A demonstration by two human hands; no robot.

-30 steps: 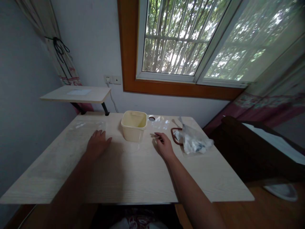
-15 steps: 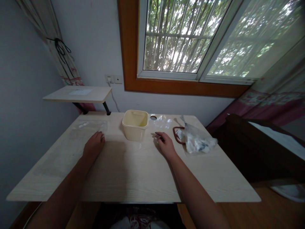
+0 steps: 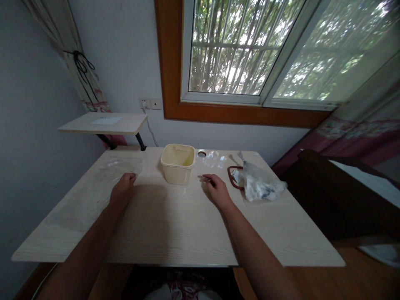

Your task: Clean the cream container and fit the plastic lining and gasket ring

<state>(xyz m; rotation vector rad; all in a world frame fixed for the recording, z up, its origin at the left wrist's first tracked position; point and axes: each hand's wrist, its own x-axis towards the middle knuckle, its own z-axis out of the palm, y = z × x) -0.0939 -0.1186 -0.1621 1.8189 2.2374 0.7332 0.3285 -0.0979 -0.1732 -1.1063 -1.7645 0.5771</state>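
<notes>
My left hand (image 3: 123,191) is closed at the right edge of a thin clear plastic bag (image 3: 84,196), which lies flat over the left part of the desk. The plastic bunches a little at the fingertips. My right hand (image 3: 216,189) rests on the desk, its fingers loosely curled and slightly apart, with nothing visible in them. Between and beyond the hands stands an upright cream plastic tub (image 3: 178,175) without a lid; its floor is mostly hidden. Right of my right hand lies a knotted clear plastic bag (image 3: 262,183) with whitish contents, beside a brown frame-shaped handle (image 3: 231,178).
A small raised shelf (image 3: 75,125) on black legs stands at the desk's back left, with a white paper (image 3: 106,120) on it. A cable hole (image 3: 202,154) is behind the tub. Dark furniture (image 3: 331,200) stands beyond the desk's right edge.
My left hand has turned slightly and its fingers have closed tighter at the flat plastic bag. My right hand, the tub and the knotted bag stay in place.
</notes>
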